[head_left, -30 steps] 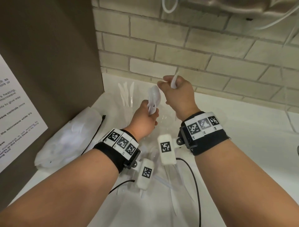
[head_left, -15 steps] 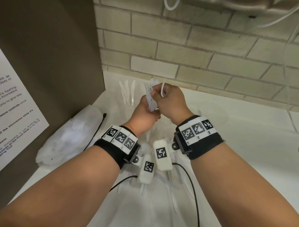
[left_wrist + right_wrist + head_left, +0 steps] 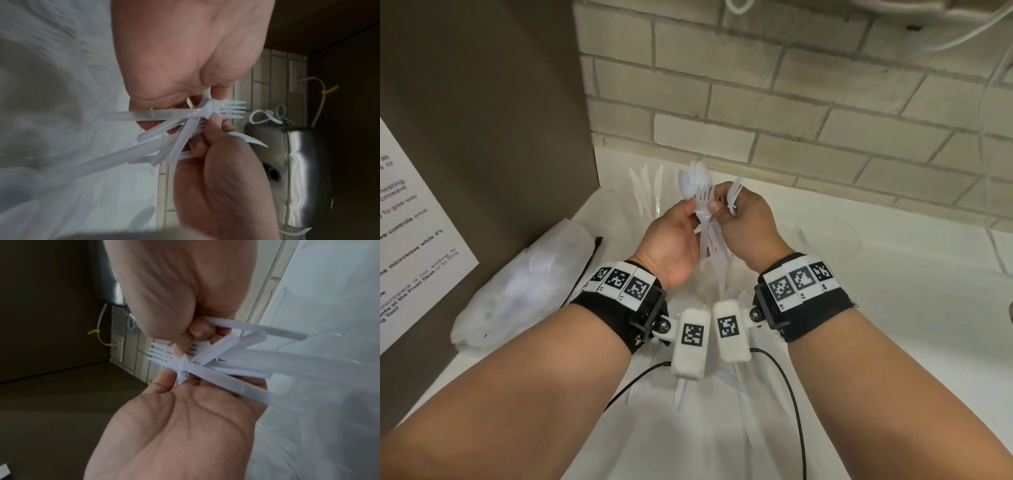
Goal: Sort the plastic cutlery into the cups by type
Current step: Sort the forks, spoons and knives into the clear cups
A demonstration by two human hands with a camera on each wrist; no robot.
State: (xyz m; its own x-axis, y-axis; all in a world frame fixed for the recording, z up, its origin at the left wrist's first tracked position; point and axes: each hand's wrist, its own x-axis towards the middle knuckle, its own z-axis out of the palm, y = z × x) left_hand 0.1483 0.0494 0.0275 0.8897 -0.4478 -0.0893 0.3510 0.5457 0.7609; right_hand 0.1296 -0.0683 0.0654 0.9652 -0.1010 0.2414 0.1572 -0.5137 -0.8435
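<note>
Head view: above the glossy white desk (image 3: 893,308), the left hand (image 3: 671,246) grips a fanned bundle of translucent white plastic cutlery (image 3: 703,219), rounded spoon bowls uppermost; the right hand (image 3: 751,229) pinches a fork there and clasps a curved piece. A crinkled plastic bag (image 3: 517,287) lies left.

Left wrist view: slim flat handles (image 3: 144,116) splay from the fingers; pointed fork tines (image 3: 234,109) protrude.

Right wrist view: the thumb (image 3: 180,345) presses ridged tines (image 3: 158,353).
</note>
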